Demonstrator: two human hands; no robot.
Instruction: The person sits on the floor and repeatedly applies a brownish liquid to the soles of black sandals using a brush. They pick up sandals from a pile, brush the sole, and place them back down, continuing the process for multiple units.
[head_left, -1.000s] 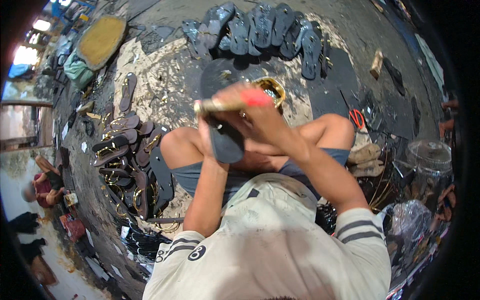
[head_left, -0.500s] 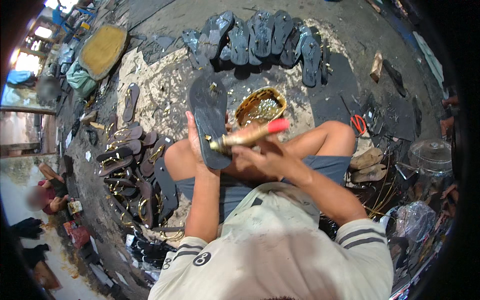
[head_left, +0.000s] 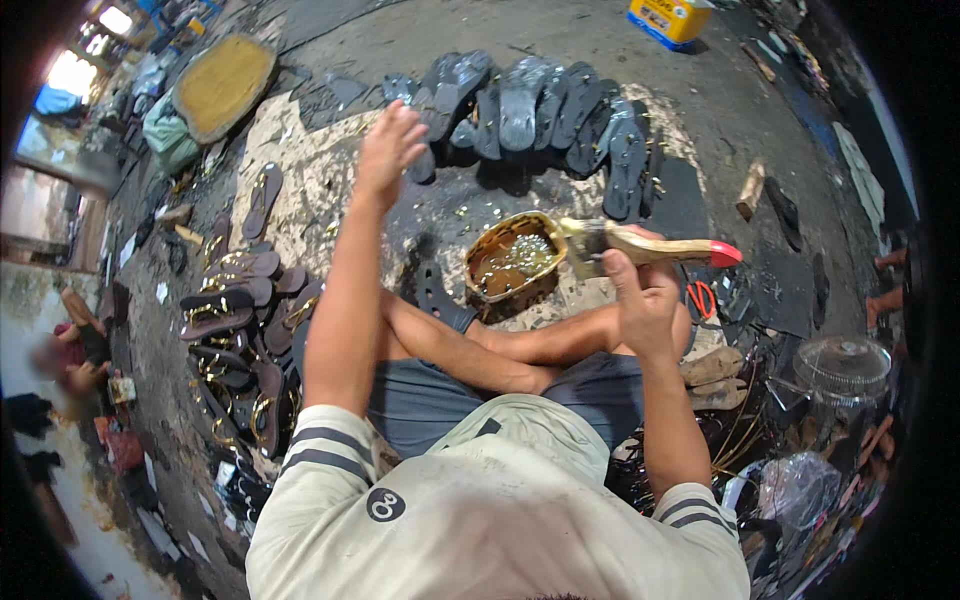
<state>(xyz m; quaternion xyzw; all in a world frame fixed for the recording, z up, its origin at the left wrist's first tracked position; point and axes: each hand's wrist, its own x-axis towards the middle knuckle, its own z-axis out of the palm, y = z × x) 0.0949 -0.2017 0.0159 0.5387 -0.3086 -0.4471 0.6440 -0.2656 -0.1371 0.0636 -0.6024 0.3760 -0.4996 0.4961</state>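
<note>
In my right hand [head_left: 650, 300] is a brush [head_left: 655, 247] with a pale wooden handle and a red tip. Its wet bristle end points left, beside the rim of a tub [head_left: 480, 252] that holds shiny amber liquid. My left hand [head_left: 388, 150] is stretched forward with fingers apart and nothing visible in it. Just right of those fingers begins a row of dark sandal soles [head_left: 517, 115], several of them glossy, leaning against one another. One sole [head_left: 424, 160] at the row's left end lies closest to my left hand.
Strapped sandals [head_left: 245, 285] are heaped at my left. A dark clog [head_left: 433, 290] stands by my crossed legs. Orange scissor handles [head_left: 701, 298], wooden blocks [head_left: 712, 372] and a fan guard [head_left: 845, 365] lie at right. A stump [head_left: 225, 90] and a yellow tin [head_left: 668, 20] stand farther off; another person [head_left: 80, 345] is at far left.
My left hand has let go of the dark sole and is reaching forward to the row's left end. The brush has moved right, off the sole, with my right hand.
</note>
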